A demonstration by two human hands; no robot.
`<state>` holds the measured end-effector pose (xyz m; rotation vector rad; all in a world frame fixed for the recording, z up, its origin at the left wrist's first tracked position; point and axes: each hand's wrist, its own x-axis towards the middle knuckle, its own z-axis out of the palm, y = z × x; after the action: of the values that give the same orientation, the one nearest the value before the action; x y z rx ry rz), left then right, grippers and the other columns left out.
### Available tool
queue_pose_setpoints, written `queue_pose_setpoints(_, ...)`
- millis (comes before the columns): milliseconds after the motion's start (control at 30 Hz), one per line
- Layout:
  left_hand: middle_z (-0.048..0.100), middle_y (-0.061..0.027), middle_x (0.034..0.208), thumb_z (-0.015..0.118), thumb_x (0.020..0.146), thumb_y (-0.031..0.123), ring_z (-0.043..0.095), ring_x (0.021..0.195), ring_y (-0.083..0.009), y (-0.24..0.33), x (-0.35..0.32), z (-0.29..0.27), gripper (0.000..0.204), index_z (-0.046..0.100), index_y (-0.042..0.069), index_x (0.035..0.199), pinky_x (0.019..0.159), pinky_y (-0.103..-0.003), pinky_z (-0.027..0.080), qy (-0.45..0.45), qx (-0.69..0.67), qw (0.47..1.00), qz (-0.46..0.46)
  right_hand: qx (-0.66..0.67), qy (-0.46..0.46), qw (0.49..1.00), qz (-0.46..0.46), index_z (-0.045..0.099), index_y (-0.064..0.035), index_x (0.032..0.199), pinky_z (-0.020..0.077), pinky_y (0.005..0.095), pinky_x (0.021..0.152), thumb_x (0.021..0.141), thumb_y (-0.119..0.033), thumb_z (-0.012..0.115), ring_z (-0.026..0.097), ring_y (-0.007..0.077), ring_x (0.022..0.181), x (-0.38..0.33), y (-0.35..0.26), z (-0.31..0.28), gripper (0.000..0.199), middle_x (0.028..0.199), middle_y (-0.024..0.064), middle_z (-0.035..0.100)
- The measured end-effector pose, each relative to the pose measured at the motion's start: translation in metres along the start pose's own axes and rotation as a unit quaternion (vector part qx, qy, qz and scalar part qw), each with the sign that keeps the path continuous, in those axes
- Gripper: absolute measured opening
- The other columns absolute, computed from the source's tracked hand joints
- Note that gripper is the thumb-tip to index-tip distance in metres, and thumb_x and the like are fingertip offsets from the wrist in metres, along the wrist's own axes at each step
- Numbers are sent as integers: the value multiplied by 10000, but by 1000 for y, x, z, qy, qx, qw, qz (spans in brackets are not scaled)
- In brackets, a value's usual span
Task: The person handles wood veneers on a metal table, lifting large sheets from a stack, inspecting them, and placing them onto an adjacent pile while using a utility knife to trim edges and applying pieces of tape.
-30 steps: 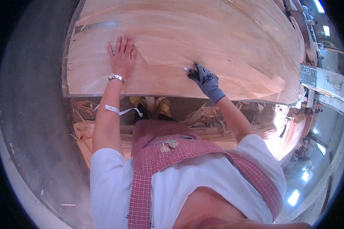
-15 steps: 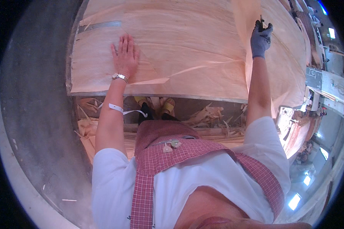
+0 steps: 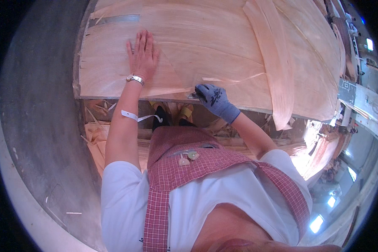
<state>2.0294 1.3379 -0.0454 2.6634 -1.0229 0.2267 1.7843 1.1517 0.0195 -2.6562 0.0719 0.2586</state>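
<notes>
A broad sheet of pale wood veneer point(image 3: 189, 25) covers the table in front of me. My left hand point(image 3: 143, 59) lies flat on it with the fingers stretched out, holding nothing. Gloved in grey and black, my right hand point(image 3: 214, 100) is closed around a small knife point(image 3: 193, 96) at the sheet's near edge. The glove hides most of the knife; only its metallic end shows. A narrow loose strip of veneer point(image 3: 277, 63) lies across the sheet to the right, its near end hanging over the edge.
Torn veneer scraps point(image 3: 98, 145) are heaped below the near edge, around my feet. A grey floor point(image 3: 38, 126) runs along the left. A gap with a grey patch point(image 3: 119, 19) shows at the sheet's far left. Stacked wood and bright lights stand far right.
My right hand has come from the far right to the near edge at the middle, with the knife. The loose strip now lies flatter and farther over the edge. My left hand has shifted slightly.
</notes>
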Motion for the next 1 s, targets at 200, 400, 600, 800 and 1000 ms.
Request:
queue_pose_setpoints(200,216,-68,1573,399,964,400,180,1456,-233,2,1,-3,625,241,128,1504,1154,-548,75,-10,21,1000,0,200,53,970,126,601,-110,1002,479,361,535,907,-264,588,618,236,611,2,14,11,182,770,70,661)
queue_pose_setpoints(400,199,-53,1579,425,938,394,171,1458,-221,6,5,-3,647,243,137,1502,1149,-571,61,-6,5,1000,1,367,173,885,230,616,-47,1080,492,314,588,918,-195,592,625,189,674,2,87,-24,221,792,98,661)
queue_pose_setpoints(600,224,-55,1571,412,950,398,189,1453,-227,-1,-1,8,623,268,127,1493,1147,-568,75,11,14,1000,-5,-90,428,886,155,641,-18,1077,510,364,782,864,-27,605,648,293,913,-10,61,-125,217,926,129,673)
queue_pose_setpoints(800,229,-50,1570,416,947,399,196,1451,-229,1,2,6,615,289,125,1483,1144,-569,94,13,17,1000,10,543,40,837,-43,615,15,1150,468,353,896,843,-31,603,616,253,1014,24,-106,55,310,1120,160,647)
queue_pose_setpoints(1000,248,-87,1560,415,952,396,218,1443,-255,-2,0,2,620,280,111,1486,1142,-570,92,7,23,1000,10,706,-203,674,73,658,-47,1027,466,262,605,915,-209,624,534,109,681,47,-134,106,200,856,9,660)
